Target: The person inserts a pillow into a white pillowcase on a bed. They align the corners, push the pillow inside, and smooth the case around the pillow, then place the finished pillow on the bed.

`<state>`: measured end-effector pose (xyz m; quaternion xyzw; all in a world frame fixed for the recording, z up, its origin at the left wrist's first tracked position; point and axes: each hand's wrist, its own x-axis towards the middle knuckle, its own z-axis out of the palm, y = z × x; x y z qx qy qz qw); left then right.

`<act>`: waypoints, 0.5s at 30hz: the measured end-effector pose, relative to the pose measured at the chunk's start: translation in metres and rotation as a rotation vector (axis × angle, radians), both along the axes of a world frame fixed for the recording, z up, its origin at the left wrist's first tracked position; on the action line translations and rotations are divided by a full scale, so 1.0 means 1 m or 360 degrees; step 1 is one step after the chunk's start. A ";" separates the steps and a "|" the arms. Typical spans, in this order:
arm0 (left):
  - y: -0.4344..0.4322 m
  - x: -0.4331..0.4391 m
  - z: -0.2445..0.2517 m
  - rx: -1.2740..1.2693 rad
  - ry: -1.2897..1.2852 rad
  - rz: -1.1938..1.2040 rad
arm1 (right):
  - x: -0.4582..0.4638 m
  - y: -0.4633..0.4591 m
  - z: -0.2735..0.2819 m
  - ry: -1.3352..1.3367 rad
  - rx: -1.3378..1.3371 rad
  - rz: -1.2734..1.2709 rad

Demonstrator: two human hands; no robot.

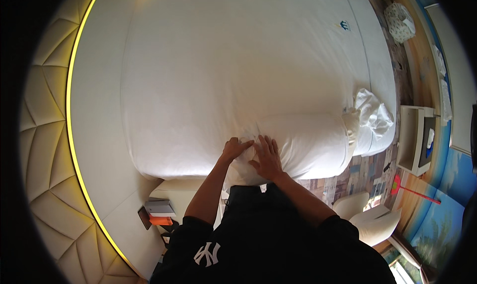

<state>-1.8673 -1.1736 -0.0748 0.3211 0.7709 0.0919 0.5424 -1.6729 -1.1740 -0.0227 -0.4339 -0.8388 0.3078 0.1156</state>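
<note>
A white pillow in a cover (311,144) lies along the near edge of the bed, before my body. Cream-coloured filling or an inner pillow (353,129) shows at its right end. My left hand (235,149) is on the pillow's left end, its fingers bent into gathered cloth. Just right of it, my right hand (267,160) rests on the same end with the fingers spread. The cloth is wrinkled between and around both hands. Under the pillow stretches the white bed sheet (208,71).
Crumpled white cloth (373,114) lies beyond the pillow's right end. A nightstand (175,189) stands at the left, with boxes (160,206) beside it. A white chair (376,222) and a white cabinet (413,138) are at right. The padded headboard (48,153) lines the left.
</note>
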 end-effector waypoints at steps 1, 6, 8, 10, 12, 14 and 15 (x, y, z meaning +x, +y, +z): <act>0.000 0.005 -0.004 -0.0016 0.0030 0.0019 | 0.007 -0.004 -0.001 -0.0043 0.0032 0.0050; 0.027 -0.034 -0.021 0.0218 -0.0094 0.0688 | 0.059 -0.025 -0.012 -0.0283 0.0167 -0.0142; 0.060 -0.087 -0.027 0.0339 -0.0707 0.1140 | 0.084 -0.028 -0.022 -0.0491 0.0113 -0.0491; 0.086 -0.110 -0.034 0.0335 -0.0615 0.1146 | 0.111 -0.028 -0.030 -0.0707 -0.0017 -0.0677; 0.100 -0.115 -0.048 0.0317 -0.0048 0.0826 | 0.133 -0.030 -0.036 -0.0999 -0.0273 -0.0754; 0.107 -0.114 -0.064 0.0268 0.0191 0.0619 | 0.148 -0.029 -0.042 -0.0768 -0.0230 -0.0859; 0.109 -0.115 -0.072 0.0230 0.0143 0.0564 | 0.153 -0.028 -0.044 -0.0780 -0.0265 -0.0925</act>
